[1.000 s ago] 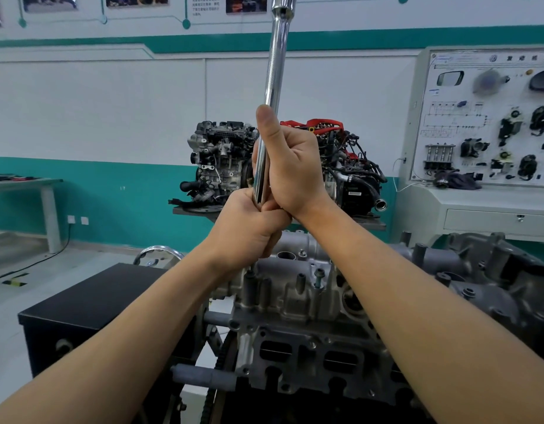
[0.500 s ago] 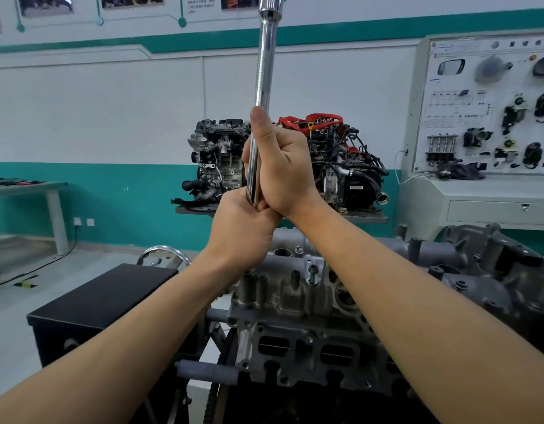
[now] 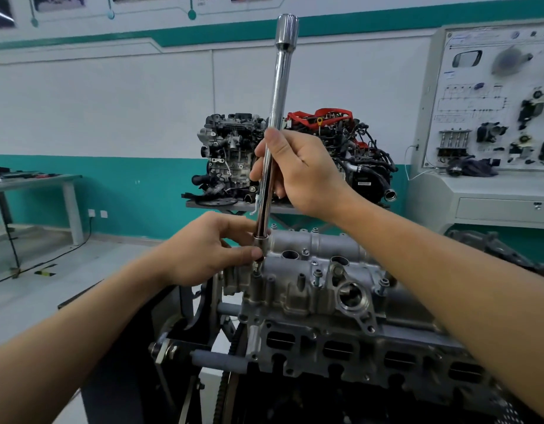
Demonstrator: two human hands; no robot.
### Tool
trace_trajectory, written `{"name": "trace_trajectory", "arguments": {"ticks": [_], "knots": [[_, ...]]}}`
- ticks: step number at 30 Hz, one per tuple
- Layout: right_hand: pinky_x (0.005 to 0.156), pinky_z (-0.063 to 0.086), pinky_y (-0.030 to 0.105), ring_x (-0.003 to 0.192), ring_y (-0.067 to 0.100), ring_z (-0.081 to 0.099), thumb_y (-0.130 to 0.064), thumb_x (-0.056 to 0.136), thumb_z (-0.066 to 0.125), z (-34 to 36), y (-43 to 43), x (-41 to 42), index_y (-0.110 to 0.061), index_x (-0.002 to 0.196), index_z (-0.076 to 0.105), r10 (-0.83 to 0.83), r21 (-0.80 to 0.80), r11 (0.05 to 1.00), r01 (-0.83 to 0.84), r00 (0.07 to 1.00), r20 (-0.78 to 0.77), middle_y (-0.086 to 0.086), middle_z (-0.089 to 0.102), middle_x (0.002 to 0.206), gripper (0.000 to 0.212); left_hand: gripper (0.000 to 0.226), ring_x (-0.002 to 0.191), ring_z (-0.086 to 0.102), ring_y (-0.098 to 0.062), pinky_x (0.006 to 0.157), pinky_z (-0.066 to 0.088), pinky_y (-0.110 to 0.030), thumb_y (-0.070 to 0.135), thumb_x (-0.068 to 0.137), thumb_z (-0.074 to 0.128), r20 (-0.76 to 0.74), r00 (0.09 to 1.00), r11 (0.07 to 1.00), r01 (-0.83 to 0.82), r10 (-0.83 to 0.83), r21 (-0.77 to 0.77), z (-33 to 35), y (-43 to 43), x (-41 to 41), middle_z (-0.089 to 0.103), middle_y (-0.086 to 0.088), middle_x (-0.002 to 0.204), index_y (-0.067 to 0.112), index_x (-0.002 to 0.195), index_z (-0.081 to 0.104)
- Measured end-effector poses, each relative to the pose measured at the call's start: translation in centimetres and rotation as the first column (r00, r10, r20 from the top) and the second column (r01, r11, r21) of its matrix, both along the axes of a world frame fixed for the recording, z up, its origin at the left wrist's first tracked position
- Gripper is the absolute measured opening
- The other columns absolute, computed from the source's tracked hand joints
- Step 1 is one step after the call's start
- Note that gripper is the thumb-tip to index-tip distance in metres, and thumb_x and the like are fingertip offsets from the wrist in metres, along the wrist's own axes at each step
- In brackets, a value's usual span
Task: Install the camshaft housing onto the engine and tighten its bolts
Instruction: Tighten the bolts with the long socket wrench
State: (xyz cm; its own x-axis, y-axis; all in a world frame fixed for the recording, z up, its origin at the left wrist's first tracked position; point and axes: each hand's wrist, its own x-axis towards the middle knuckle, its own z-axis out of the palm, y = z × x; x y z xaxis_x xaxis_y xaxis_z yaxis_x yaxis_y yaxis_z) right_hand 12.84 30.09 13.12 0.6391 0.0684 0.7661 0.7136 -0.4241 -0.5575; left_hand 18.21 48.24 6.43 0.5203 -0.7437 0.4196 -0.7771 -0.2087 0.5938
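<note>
Chrome extension bar (image 3: 276, 117); silver-grey camshaft housing (image 3: 319, 249); teal-and-white wall (image 3: 126, 117).

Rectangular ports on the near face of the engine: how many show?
4, in a row below the camshaft housing: leftmost port, second port, third port, rightmost port. The right forearm may hide more further right.

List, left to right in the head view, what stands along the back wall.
Grey table → bare grey engine → engine with red hoses → white display board carrying car parts.
</note>
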Motion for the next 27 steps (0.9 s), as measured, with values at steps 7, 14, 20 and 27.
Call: {"name": "trace_trajectory", "arguments": {"ticks": [7, 14, 20, 27], "knots": [[0.041, 0.037, 0.022, 0.041, 0.013, 0.047, -0.024, 0.107, 0.044, 0.6, 0.7, -1.2, -0.011, 0.082, 0.058, -0.023, -0.010, 1.000, 0.023, 0.999, -0.033, 0.005, 0.071, 0.068, 0.031, 0.025, 0.075, 0.068, -0.008, 0.076, 0.054, -0.029, 0.034, 0.087, 0.074, 0.003, 1.000, 1.000, -0.012, 0.012, 0.013, 0.2, 0.0, -0.3, 0.078, 0.005, 0.086, 0.035, 0.111, 0.071], [0.051, 0.048, 0.027, 0.046, 0.008, 0.064, -0.026, 0.094, 0.068, 0.9, 3.2, -0.9, 0.002, 0.065, 0.058, -0.272, -0.008, 0.962, 0.274, 0.957, 0.101, 0.013, 0.067, 0.056, 0.042, 0.019, 0.066, 0.061, -0.014, 0.063, 0.048, -0.022, 0.020, 0.074, 0.074, -0.326, 0.945, 0.868, -0.134, -0.034, -0.478, 0.9, -4.2, -3.3, 0.067, 0.002, 0.068, 0.009, 0.084, 0.061], [0.043, 0.047, 0.029, 0.048, 0.026, 0.066, -0.031, 0.092, 0.070, 1.1, 3.2, -1.2, -0.009, 0.058, 0.051, -0.362, 0.006, 0.932, 0.362, 0.929, 0.073, 0.014, 0.065, 0.054, 0.046, 0.031, 0.048, 0.019, -0.018, 0.051, 0.015, -0.035, -0.003, 0.083, 0.048, -0.403, 0.906, 0.775, -0.345, 0.128, -0.529, 1.8, -7.2, -3.9, 0.028, -0.002, 0.045, 0.009, 0.056, 0.038], [0.069, 0.055, 0.053, 0.062, 0.036, 0.066, -0.037, 0.097, 0.061, 1.4, 3.5, -1.5, 0.002, 0.073, 0.057, -0.374, -0.020, 0.927, 0.374, 0.927, 0.007, 0.020, 0.068, 0.068, 0.046, 0.049, 0.039, 0.021, -0.012, 0.047, 0.019, -0.025, -0.002, 0.088, 0.043, -0.407, 0.907, 0.868, -0.117, -0.105, -0.483, 2.1, -6.3, -2.9, 0.028, 0.001, 0.043, 0.022, 0.045, 0.037]]}}
